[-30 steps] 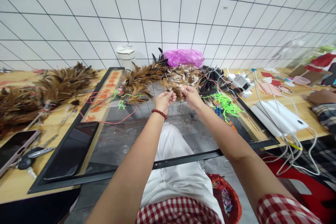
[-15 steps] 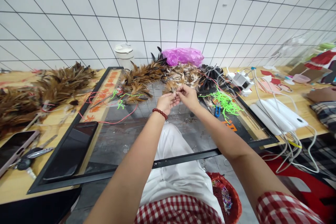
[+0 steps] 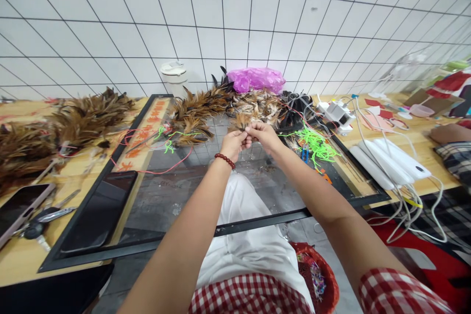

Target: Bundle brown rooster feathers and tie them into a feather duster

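Both grips pinched shut on one small feather tuft (image 3: pixel 243 120): left grip (image 3: pixel 234 143) holds it from below at the base, right grip (image 3: pixel 265 136) pinches beside it, fingertips of the two touching. Tuft is held up in the air, just above the far part of the glass surface (image 3: pixel 165 201) and in front of the brown feather pile (image 3: pixel 198 108).

Step, as a judgement: gathering or aligning the quill ends of a little bundle, no cord on it that can be seen. Next move calls for a light, steady pinch at the base, with the quills level; a loose hold would let the feathers fan out or slip.

Materials:
- Tuft: short, soft, tan-brown, fluffy tips, thin stiff stems.
- Pile: longer glossy brown and black feathers, curved, tangled.
- Surface: clear glass in a black frame, smooth and hard, with legs in white cloth visible through it.
- Bead bracelet (image 3: pixel 224 159) on the left wrist: dark red, round.
- Green cord (image 3: pixel 316 143): bright, thin, loose heap to the right of the grips.
- Red cord (image 3: pixel 162 169): thin, trailing on the glass to the left.
- Pink bag (image 3: pixel 256 80): crinkly plastic by the tiled wall.
- Phone (image 3: pixel 99 208): flat and dark, on the glass.
- Second feather heap (image 3: pixel 73 117): on wood, far left.
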Motion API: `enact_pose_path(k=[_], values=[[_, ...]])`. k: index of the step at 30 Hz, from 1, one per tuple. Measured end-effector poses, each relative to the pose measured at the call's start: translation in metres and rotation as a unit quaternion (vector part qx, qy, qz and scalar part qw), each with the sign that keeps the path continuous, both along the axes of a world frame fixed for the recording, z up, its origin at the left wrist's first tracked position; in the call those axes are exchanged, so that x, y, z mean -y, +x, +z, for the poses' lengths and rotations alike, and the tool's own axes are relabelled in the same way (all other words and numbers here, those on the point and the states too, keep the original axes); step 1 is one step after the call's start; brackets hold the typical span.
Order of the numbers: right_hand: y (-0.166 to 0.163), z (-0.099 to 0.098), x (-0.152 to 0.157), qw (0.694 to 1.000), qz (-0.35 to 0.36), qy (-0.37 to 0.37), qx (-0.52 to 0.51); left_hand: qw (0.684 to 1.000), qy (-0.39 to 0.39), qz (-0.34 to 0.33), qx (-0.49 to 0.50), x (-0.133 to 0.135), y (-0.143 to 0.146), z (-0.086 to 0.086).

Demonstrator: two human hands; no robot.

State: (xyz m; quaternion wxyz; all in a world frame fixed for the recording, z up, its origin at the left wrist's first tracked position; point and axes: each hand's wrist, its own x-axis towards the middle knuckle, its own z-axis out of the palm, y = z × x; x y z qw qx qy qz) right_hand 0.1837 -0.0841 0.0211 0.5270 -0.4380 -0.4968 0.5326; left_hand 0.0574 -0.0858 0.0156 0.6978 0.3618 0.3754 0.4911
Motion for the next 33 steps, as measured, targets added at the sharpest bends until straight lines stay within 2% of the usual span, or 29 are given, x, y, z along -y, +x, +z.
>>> enact_pose_path(k=[7,12,16,19,22,24,26,28,30,33], values=[[-0.002,0.001,0.001,0.994,-0.089,0.064,-0.017,0.999,-0.008,-0.046,-0.003,0.003,0.000,0.002],[0.001,0.002,0.000,0.997,-0.043,0.062,-0.003,0.999,-0.015,-0.044,0.019,0.000,-0.002,0.001],[0.004,0.000,-0.002,0.993,0.007,0.103,0.061,0.997,-0.046,-0.011,0.055,-0.004,-0.004,0.002],[0.003,-0.002,-0.003,0.985,-0.011,0.133,0.110,0.997,-0.049,-0.023,0.054,-0.004,-0.004,0.003],[0.001,-0.003,-0.003,0.985,-0.038,0.130,0.110,0.997,-0.042,-0.027,0.054,-0.003,-0.003,0.003],[0.004,-0.001,-0.002,0.992,0.000,0.098,0.084,0.998,-0.032,-0.013,0.055,-0.002,-0.003,0.002],[0.009,0.003,0.000,0.994,0.096,0.036,0.038,0.999,-0.015,-0.015,0.050,-0.002,-0.004,0.001],[0.017,0.007,0.002,0.983,0.183,-0.022,-0.023,0.997,-0.008,-0.058,0.043,-0.001,-0.005,0.001],[0.023,0.009,0.002,0.973,0.214,-0.049,-0.070,0.991,-0.011,-0.127,0.039,0.000,-0.007,0.001],[0.027,0.009,0.002,0.973,0.205,-0.069,-0.080,0.981,-0.014,-0.192,0.040,0.002,-0.008,0.002]])
